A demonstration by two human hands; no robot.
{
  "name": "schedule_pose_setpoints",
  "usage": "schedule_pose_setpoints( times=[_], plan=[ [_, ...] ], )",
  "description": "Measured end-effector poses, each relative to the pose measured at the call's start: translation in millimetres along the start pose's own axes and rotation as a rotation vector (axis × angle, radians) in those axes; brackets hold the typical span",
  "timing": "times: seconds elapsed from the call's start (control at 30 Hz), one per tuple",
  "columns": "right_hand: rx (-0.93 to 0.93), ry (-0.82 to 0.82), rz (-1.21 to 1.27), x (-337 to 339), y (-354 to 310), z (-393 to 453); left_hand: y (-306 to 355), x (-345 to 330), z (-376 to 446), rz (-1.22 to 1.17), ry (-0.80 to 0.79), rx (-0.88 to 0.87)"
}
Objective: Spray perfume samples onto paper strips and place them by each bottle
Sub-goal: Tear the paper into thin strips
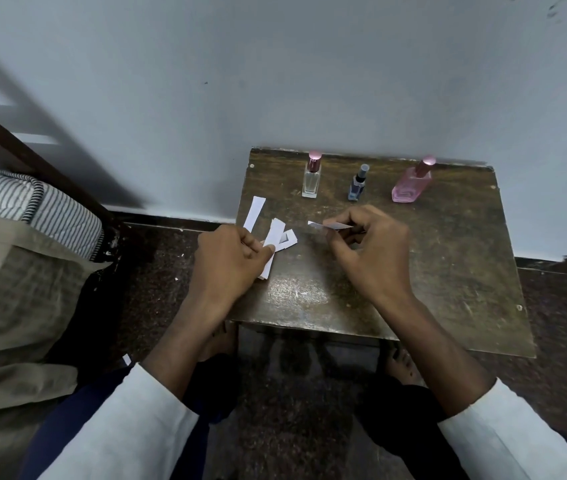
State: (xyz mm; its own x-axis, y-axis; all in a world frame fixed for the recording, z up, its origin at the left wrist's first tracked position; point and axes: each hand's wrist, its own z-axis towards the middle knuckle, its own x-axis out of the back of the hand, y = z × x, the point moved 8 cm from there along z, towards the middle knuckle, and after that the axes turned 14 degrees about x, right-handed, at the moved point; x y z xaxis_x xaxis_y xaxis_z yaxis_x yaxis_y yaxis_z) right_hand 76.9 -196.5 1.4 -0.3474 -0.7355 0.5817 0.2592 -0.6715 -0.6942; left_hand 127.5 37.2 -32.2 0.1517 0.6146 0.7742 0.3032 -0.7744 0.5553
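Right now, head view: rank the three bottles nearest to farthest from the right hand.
From the right hand:
1. Small blue bottle, middle of the row, just beyond the fingers.
2. Pink bottle, right end, toward the wall.
3. Clear bottle with pink cap, left end.
2 and 3 are fairly close; pink looks slightly nearer.

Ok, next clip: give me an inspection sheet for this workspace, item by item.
Surface: worn dark wooden table, scuffed, against wall.
Job's things: clear square bottle with pink cap, small blue spray bottle, pink flat bottle stand in a row at the back; white paper strips at the table's left edge.
Clutter: paper scrap on floor.
Hands: left hand holds strips; right hand pinches a single strip.
Cables: nothing seen.
Surroundings: grey wall, striped bedding left.
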Motion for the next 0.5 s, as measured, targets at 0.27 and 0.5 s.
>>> schedule_pose_setpoints(
  times=[0.27,0.5],
  plan=[
    [0.068,-0.025,-0.026,-4,-2,0,2,1,-2,0.047,0.078,-0.067],
    [0.305,0.035,-0.178,0,-22,-3,28,-36,-16,-0.478,-0.446,0.033]
  ],
)
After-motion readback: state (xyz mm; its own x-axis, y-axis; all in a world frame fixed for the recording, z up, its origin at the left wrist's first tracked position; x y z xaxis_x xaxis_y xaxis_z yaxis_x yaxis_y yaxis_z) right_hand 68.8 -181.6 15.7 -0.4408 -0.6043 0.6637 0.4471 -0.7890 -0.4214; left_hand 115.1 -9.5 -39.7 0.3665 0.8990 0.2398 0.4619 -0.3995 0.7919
